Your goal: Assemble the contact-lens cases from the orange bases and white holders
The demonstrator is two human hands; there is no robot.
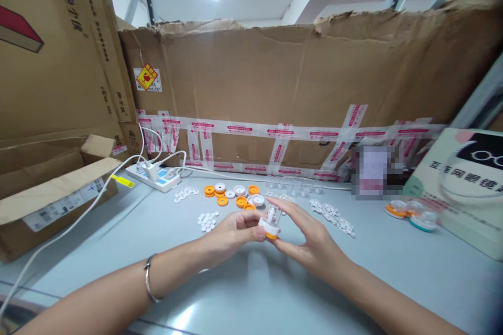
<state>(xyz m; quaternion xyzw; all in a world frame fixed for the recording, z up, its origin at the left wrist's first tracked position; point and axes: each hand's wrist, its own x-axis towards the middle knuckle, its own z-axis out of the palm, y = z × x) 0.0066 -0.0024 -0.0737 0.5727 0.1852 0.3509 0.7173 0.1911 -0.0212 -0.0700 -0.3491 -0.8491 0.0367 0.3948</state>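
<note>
My left hand (233, 231) pinches a small clear case with a white and orange base (271, 222) from the left, just above the grey table (118, 241). On the case's other side, my right hand (310, 238) touches it with fingers stretched out. Beyond the hands lie several orange and white rings (236, 194) and clear caps (293, 187). Small white discs (207, 221) lie to the left, more white discs (334, 215) to the right.
A cardboard wall with red-and-white tape (298, 94) closes the back. An open carton (47, 188) sits at the left. A white power strip (155, 176) with cables lies at the back left. A printed box (467, 188) and finished cases (412, 212) stand at the right.
</note>
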